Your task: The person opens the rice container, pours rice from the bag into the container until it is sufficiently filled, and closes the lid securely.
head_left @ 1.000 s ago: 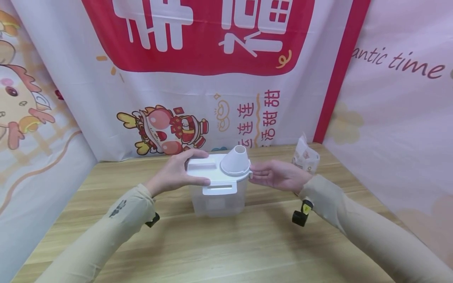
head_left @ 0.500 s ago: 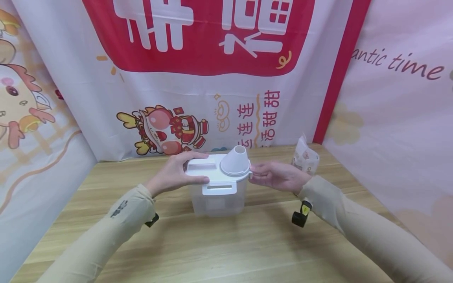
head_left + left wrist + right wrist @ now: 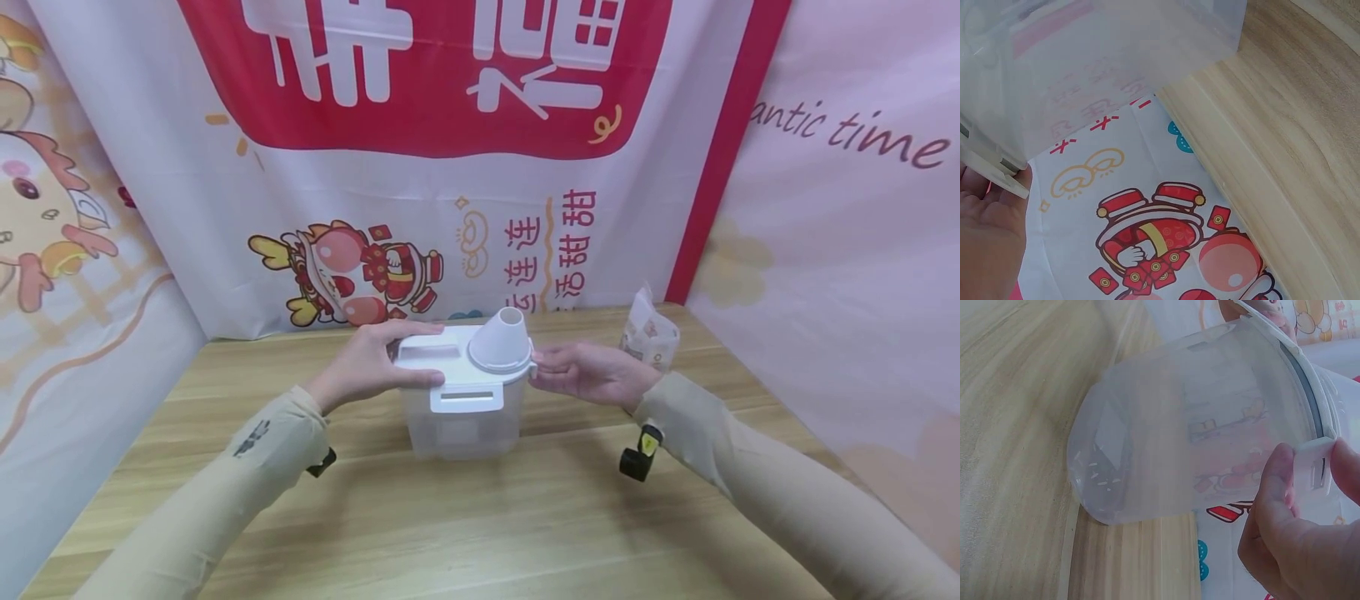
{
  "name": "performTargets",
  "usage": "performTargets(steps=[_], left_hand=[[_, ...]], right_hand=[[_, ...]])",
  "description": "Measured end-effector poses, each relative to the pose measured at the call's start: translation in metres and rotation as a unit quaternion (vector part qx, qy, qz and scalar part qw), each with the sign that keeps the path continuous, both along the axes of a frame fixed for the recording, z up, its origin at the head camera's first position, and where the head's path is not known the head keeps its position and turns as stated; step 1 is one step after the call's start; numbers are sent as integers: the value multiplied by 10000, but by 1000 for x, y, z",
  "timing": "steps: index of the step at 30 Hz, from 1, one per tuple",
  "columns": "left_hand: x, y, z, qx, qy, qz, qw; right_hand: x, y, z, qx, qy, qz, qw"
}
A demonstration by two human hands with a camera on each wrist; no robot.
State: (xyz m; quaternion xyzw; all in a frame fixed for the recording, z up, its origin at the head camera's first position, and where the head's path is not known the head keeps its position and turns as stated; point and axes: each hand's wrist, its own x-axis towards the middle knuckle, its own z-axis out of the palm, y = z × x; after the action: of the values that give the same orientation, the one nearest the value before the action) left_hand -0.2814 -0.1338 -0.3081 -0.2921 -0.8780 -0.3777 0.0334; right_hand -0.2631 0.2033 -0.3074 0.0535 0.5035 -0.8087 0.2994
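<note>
A clear plastic storage container (image 3: 465, 425) stands upright on the table, with a white lid (image 3: 427, 353) bearing a cone-shaped spout cap (image 3: 501, 340). My left hand (image 3: 375, 360) spans the lid's left end, thumb on the front edge and fingers over the back; in the left wrist view only part of it shows. At the lid's right end, my right hand (image 3: 588, 372) pinches a small white side latch (image 3: 1314, 465) between thumb and fingers, as the right wrist view shows. A front latch (image 3: 467, 398) sticks out from the lid, apart from both hands.
A crumpled-top printed packet (image 3: 651, 333) stands behind my right wrist, partly hidden by it. The wooden table (image 3: 465, 533) meets a printed cloth backdrop (image 3: 375, 192) behind the container, and another cloth hangs on either side.
</note>
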Motion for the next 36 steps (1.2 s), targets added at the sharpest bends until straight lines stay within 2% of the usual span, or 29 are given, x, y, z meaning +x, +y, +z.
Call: performTargets(steps=[27, 36], left_hand=[[1, 0, -3, -13, -18, 67, 10000], [0, 1, -4, -18, 124, 27, 9999]], right_hand=[[1, 0, -1, 120, 276, 73, 9995], [0, 1, -1, 96, 301, 125, 9994]])
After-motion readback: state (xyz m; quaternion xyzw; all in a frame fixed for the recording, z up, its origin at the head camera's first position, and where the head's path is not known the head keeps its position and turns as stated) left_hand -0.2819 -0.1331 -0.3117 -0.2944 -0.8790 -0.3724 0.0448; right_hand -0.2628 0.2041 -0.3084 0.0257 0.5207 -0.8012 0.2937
